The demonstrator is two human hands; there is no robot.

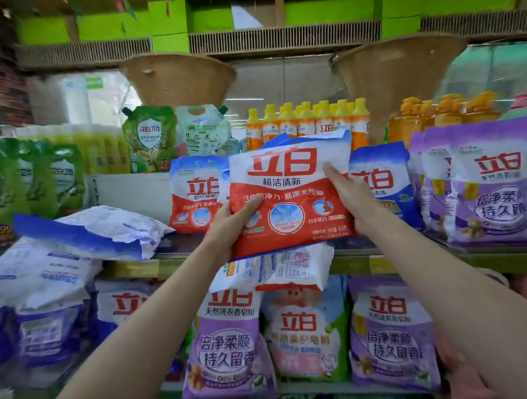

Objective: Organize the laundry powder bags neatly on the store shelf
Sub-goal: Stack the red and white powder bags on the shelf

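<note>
A red, white and blue laundry powder bag (290,193) is held upright in front of the middle shelf. My left hand (229,222) grips its lower left side and my right hand (348,191) grips its right edge. Behind it stand a matching red bag (196,196) on the left and a blue-sided bag (382,181) on the right. Another bag (275,270) lies flat below the held one, hanging over the shelf edge. Two bags (91,233) lie flat and stacked at the left.
Purple powder bags (492,183) stand at the right of the middle shelf and more purple bags (228,347) and a pink one (304,333) on the shelf below. Green pouches (150,138) and orange bottles (309,121) stand behind. Two woven baskets (179,78) hang above.
</note>
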